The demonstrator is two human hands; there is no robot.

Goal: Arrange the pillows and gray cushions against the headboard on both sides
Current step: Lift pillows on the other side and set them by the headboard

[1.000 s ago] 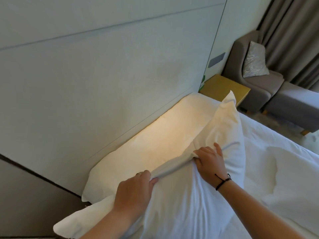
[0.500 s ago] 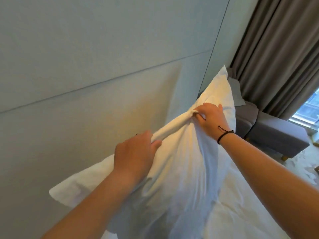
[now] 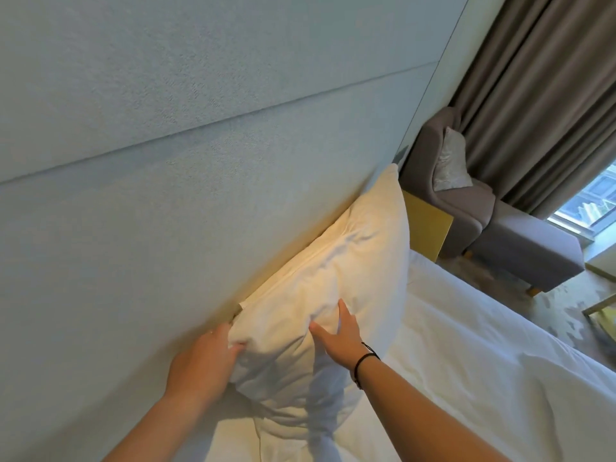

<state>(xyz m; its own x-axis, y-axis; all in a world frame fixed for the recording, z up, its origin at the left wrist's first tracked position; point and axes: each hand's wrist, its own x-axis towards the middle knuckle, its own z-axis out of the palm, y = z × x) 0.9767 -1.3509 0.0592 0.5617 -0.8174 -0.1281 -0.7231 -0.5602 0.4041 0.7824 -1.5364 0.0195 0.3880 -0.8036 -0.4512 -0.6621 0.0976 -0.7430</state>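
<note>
A white pillow (image 3: 343, 261) stands propped upright against the pale padded headboard (image 3: 166, 211), its far corner pointing up toward the nightstand. My left hand (image 3: 203, 361) grips the pillow's near left edge beside the headboard, fingers curled into the fabric. My right hand (image 3: 336, 331) presses flat on the pillow's front face with straight, spread fingers; a black band circles that wrist. A second white pillow (image 3: 253, 435) lies under the upright one. One gray patterned cushion (image 3: 450, 165) sits on the armchair at the far right.
The white bed sheet (image 3: 483, 361) stretches to the right. A yellow nightstand (image 3: 426, 228) stands past the pillow. A gray armchair (image 3: 466, 208) with ottoman (image 3: 526, 251) sits before brown curtains (image 3: 550, 95) and a window (image 3: 593, 201).
The pillow came down from mid-air and now leans against the headboard. My right hand released its pinch on the top seam and lies flat on the front. My left hand shifted to the near edge.
</note>
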